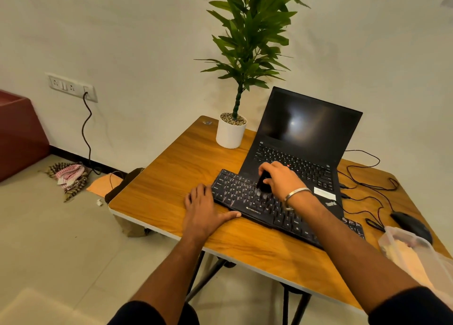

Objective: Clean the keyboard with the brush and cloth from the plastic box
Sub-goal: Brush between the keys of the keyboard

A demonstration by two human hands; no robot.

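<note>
A black keyboard (pixel 245 197) lies slanted across the wooden table (pixel 171 177), partly resting on an open black laptop (pixel 301 138). My right hand (pixel 282 177) grips a black brush (pixel 264 183) whose pale bristles touch the keys near the keyboard's middle. My left hand (pixel 203 209) lies flat on the table against the keyboard's left end, thumb along its front edge. A clear plastic box (pixel 416 253) with a pale cloth (pixel 404 256) inside stands at the table's right front edge.
A potted plant (pixel 231 133) stands at the back of the table, left of the laptop. A black mouse (pixel 411 224) and tangled cables (pixel 367 180) lie at the right. On the floor at the left are a rag pile (pixel 68 177) and a dark red seat (pixel 19 133).
</note>
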